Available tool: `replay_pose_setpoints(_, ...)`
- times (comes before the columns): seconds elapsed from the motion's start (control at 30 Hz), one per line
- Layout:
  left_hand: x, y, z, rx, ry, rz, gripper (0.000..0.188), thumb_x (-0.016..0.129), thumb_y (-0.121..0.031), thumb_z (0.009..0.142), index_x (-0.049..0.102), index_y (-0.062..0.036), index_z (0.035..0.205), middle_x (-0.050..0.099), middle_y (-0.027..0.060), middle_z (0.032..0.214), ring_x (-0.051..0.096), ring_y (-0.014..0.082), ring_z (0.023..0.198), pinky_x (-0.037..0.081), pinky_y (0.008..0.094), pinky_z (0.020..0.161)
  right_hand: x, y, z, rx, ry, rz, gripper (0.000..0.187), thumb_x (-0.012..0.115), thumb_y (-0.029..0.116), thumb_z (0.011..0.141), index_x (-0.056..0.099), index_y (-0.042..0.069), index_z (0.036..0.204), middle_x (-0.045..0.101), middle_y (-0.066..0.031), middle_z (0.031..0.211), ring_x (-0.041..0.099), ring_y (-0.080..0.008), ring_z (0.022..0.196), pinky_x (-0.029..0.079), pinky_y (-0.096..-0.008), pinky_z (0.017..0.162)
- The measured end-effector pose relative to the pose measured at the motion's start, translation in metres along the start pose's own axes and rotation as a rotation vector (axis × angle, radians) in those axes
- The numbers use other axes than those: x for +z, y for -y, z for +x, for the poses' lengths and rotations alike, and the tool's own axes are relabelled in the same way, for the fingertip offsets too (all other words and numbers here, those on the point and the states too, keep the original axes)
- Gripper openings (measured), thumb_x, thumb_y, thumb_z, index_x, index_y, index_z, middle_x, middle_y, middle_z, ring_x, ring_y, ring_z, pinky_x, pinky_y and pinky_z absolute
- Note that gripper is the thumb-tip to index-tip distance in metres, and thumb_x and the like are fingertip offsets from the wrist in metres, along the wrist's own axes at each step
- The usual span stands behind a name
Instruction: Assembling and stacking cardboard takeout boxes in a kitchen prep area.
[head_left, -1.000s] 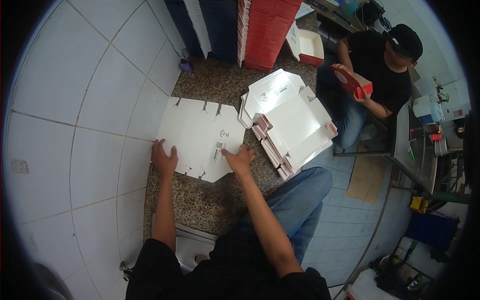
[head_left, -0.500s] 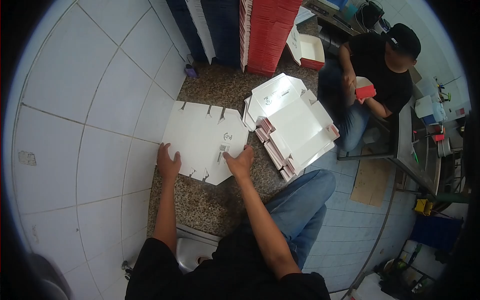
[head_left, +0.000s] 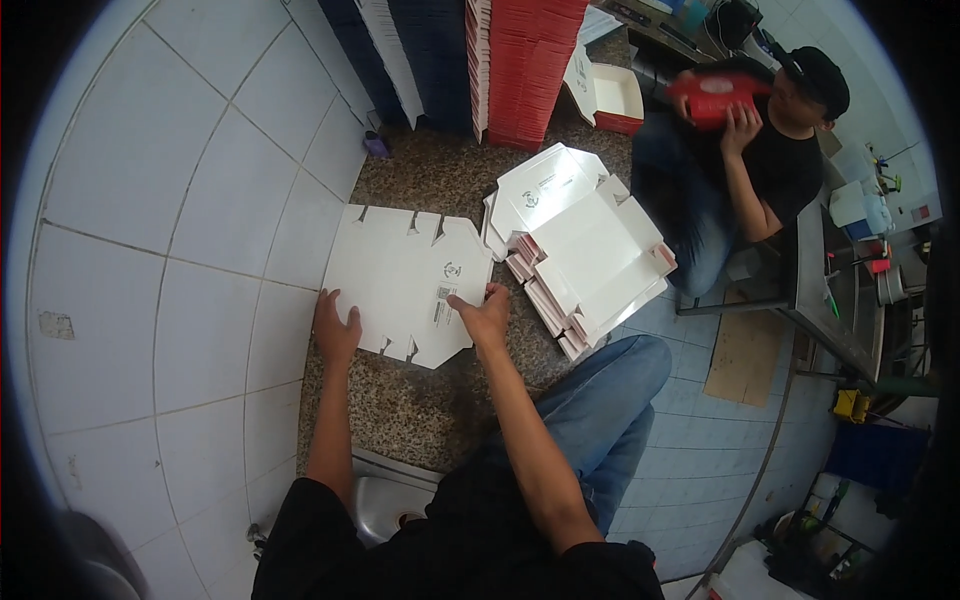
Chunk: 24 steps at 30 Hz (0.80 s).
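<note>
A flat white cardboard box blank (head_left: 385, 285) with slits and small dark printing lies on the speckled counter in front of me. My left hand (head_left: 337, 328) rests at its near left edge, thumb and fingers spread apart. At the right edge, my right hand (head_left: 484, 318) has its thumb on top of the blank and its other fingers curled around the side, partly hidden. Just right of that hand sits a stack of partly folded white box blanks (head_left: 590, 245) with reddish edges.
Tall stacks of red (head_left: 530, 75) and dark blue cardboard (head_left: 430, 65) stand at the back. An open box (head_left: 617, 98) is beside them. At the right, a co-worker (head_left: 745, 150) holds a red box (head_left: 715, 100). Tiled wall (head_left: 210, 200) borders the counter's left; a metal sink (head_left: 385, 505) is near me.
My right hand has shifted slightly right, its fingers now around the blank's edge. My left hand stays in place. The co-worker has raised and opened out the red box.
</note>
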<state>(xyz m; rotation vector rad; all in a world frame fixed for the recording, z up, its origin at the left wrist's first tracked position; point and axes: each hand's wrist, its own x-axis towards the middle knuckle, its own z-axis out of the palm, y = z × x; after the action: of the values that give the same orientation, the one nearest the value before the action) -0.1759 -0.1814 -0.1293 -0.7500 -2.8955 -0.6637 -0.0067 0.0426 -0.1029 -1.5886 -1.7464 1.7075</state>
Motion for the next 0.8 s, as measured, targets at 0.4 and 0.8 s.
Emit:
replay_pose_setpoints(0.4,-0.001,0.001,0.003,0.018,0.003,-0.052,0.046,0.065,-0.017,0.082,0.053,-0.0024,0.124,0.045,0.0244,0.138,0.042,0.0394,0.129,0.037,0.0475,0.105,0.006,-0.009,0.008,-0.096,-0.086,0.070,0.072,0.082,0.020,0.068,0.039,-0.002,0.122,0.051,-0.0179,0.114,0.056,-0.0313,0.104,0.045,-0.0418,0.091)
replay_pose_setpoints(0.8,-0.020,-0.002,0.006,-0.125,-0.014,-0.415,0.049,0.065,-0.028,0.089,0.051,0.0011,0.125,0.050,0.0173,0.132,0.047,0.0288,0.125,0.037,0.0403,0.104,-0.047,0.028,-0.037,-0.420,0.572,0.174,0.027,0.062,0.021,0.093,0.065,0.000,0.108,0.070,-0.0138,0.092,0.065,-0.0172,0.081,0.050,-0.0338,0.071)
